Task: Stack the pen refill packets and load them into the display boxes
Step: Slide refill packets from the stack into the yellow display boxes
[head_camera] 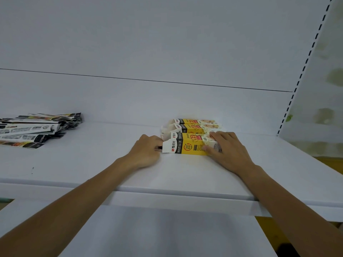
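Nearest yellow display box [189,145] lying lengthwise left to right on the white shelf [111,164] between your hands, open end toward your left hand [146,153], whose fingers curl at its mouth, pinching unclear, your right hand [228,147] spread flat over its right end, two more boxes [193,125] just beyond, pen refill packets [35,130] piled well left of your left hand, long axes left to right.
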### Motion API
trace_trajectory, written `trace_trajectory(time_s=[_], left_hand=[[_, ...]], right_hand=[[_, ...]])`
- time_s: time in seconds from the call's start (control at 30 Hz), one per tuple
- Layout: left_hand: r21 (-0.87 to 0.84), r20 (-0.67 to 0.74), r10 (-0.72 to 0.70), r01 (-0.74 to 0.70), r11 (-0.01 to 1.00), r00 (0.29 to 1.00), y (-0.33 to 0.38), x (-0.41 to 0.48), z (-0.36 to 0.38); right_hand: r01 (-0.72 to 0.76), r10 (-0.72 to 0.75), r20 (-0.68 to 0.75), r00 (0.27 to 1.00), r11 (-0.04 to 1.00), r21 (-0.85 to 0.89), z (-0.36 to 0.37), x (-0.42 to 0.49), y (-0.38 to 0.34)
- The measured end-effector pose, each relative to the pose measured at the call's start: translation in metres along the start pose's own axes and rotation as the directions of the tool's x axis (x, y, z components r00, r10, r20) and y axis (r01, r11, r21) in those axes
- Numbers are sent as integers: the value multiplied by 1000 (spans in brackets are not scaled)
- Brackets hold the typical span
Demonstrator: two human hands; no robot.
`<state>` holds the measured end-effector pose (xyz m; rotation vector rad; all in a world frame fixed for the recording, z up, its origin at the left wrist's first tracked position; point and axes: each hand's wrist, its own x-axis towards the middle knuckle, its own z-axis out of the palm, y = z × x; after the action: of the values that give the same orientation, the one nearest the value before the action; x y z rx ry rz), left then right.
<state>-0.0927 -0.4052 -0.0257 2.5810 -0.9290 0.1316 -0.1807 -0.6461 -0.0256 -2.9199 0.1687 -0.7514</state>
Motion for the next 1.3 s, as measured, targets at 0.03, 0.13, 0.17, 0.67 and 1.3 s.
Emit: trace_trajectory(time_s=[0.03, 0.13, 0.17, 0.67, 1.3], left_hand=[[8, 6, 10, -11, 1000, 1000, 0, 0, 0], [-64, -8, 30, -31, 997, 1000, 0, -3, 1], [-94, -20, 33, -34, 995, 999, -1, -5, 0], [-77, -238, -54, 36, 996, 970, -65, -39, -40], [-145, -386, -377, 348, 926, 842, -336, -167, -190]], right_hand=[[-2, 2, 1, 1000, 1000, -3, 0, 0, 0], [-24, 24, 0, 1000, 1000, 20, 1, 0, -1], [-31, 31, 1, 1000, 999, 26, 0, 0, -1], [30, -38, -157, 987, 998, -59, -1, 37, -64], [392, -359, -178, 916, 896, 209, 61, 131, -411]])
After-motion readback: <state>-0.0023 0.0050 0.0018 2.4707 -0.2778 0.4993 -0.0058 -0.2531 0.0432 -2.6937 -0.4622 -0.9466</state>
